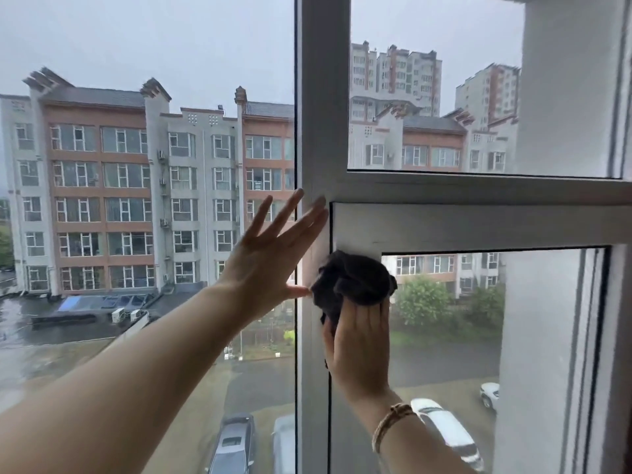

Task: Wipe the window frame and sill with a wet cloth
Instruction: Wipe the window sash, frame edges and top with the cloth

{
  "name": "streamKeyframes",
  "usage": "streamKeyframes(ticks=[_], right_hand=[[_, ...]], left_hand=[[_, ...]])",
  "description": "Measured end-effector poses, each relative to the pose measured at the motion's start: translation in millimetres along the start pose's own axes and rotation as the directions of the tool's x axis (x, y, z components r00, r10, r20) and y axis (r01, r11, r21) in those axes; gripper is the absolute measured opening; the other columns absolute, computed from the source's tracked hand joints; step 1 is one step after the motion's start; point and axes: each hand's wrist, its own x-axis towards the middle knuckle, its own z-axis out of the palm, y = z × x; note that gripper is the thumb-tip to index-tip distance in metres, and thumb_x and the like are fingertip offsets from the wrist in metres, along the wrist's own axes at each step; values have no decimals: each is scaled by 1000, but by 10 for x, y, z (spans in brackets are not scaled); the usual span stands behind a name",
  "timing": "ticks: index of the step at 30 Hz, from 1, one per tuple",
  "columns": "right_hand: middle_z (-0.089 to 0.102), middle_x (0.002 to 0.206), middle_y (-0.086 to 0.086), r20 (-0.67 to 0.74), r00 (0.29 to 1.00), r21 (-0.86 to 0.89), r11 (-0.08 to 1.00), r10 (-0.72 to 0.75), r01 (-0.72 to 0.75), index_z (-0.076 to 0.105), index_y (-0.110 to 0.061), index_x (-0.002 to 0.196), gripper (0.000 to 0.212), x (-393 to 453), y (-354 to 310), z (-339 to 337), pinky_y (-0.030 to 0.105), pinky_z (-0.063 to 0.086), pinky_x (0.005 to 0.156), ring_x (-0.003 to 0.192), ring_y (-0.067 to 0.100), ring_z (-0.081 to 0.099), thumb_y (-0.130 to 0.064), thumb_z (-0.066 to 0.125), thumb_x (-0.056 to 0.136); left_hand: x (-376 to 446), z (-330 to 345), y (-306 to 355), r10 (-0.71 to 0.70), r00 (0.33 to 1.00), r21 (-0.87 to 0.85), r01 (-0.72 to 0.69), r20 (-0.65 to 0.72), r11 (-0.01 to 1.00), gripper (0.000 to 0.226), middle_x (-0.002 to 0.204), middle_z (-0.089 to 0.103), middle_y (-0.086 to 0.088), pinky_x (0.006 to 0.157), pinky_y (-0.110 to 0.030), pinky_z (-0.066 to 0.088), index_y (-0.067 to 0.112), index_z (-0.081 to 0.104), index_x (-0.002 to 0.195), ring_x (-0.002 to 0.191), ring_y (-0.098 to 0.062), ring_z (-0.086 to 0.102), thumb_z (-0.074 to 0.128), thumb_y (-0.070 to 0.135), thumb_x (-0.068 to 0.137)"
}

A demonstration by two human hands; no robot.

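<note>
— Where's your right hand (359, 340) just now?

— Your right hand is raised against the window frame (321, 131), back of the hand toward you, fingers running upward and curled into the dark cloth (352, 282). You grip the cloth bunched in a wad, and it sits at the upper left corner of the lower right sash, where the sash's top rail meets the upright post. Your wrist bends slightly, the forearm climbing from the bottom right, and a woven bracelet (390, 424) circles it just below the hand.

— And the left?

— Your left hand (270, 254) is wide open, fingers straight and fanned, tilted up and to the right. The longer fingertips lie on the upright post just beside the point where the horizontal bar crosses it; the thumb stretches out below and touches the left edge of the cloth. Your left arm is long and nearly straight, coming in from the bottom left corner.

— What lies around them?

— The white frame splits the view: one tall pane on the left, a smaller pane at the upper right, and the sash pane below it. Through the glass you see apartment blocks (102, 186) under a grey sky, wet ground, and parked cars (232, 443) far below. I cannot see the sill.
</note>
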Motion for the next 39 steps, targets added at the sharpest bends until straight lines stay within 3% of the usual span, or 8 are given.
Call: streamKeyframes(ticks=[8, 14, 20, 24, 28, 33, 37, 39], right_hand=[[43, 143, 12, -80, 996, -86, 996, -34, 27, 35, -7, 144, 56, 1149, -73, -185, 42, 16, 119, 139, 27, 30, -20, 50, 91], [44, 139, 8, -46, 994, -65, 993, -101, 98, 36, -9, 142, 54, 1145, 165, -280, 42, 18, 118, 135, 26, 35, -31, 41, 93], [54, 108, 13, -178, 982, -164, 983, 55, -85, 51, -3, 117, 28, 1282, 1093, -568, 39, 35, 102, 102, 31, 49, -16, 39, 96], [53, 105, 18, -179, 974, -242, 954, 136, -178, 49, 0, 114, 30, 1325, 801, -446, 44, 33, 98, 98, 33, 46, -20, 40, 93], [53, 112, 13, -60, 998, -187, 982, -4, -7, 50, -6, 117, 34, 1327, 201, -279, 46, 36, 102, 105, 33, 47, -29, 38, 94], [56, 112, 11, 49, 977, -218, 952, -210, 215, 51, -8, 118, 37, 1408, 616, -467, 40, 39, 94, 101, 29, 50, -32, 36, 94], [56, 108, 13, 54, 987, -346, 925, -150, 159, 49, -5, 115, 34, 1410, 1596, -767, 41, 42, 92, 98, 29, 49, -28, 33, 96], [54, 109, 18, 151, 988, -445, 892, -16, 82, 50, -1, 116, 49, 1408, 2151, -975, 44, 40, 92, 99, 32, 45, -30, 13, 101]], left_hand=[[254, -156, -186, 23, 1000, -68, -24, -7, 997, 137, 158, -13, 11, 114, -50, -16, 27, -13, 150, 145, -24, -18, 62, 81, 49], [262, -91, -169, -6, 1000, -18, 6, -11, 1000, 136, 160, 8, 6, 115, -54, -1, 21, 8, 152, 147, -26, 1, 58, 85, 43], [265, -122, -147, -25, 1000, -30, 25, 4, 999, 138, 159, 11, 2, 115, -54, -2, 14, 18, 151, 147, -27, 4, 63, 80, 39], [316, -189, -115, -32, 999, 9, 32, 22, 999, 137, 158, 17, -2, 116, -53, -6, 11, 23, 149, 146, -30, 6, 63, 82, 39], [402, -286, 26, -83, 993, -99, 75, -80, 992, 108, 143, 46, -3, 116, -52, -3, 14, 44, 138, 143, -31, 21, 75, 68, 49], [561, -331, 252, -245, 945, -349, 159, -218, 924, 44, 115, 56, 2, 112, -38, 4, 19, 59, 106, 123, -24, 33, 68, 28, 63], [796, -360, 614, -234, 943, -406, 122, -237, 906, 35, 106, 58, 5, 97, -32, 29, 18, 63, 110, 108, -18, 40, 64, 21, 75], [889, -358, 769, -267, 945, -474, 151, -189, 868, 30, 107, 56, 6, 92, -33, 39, 17, 61, 113, 105, -15, 43, 60, 23, 83]])
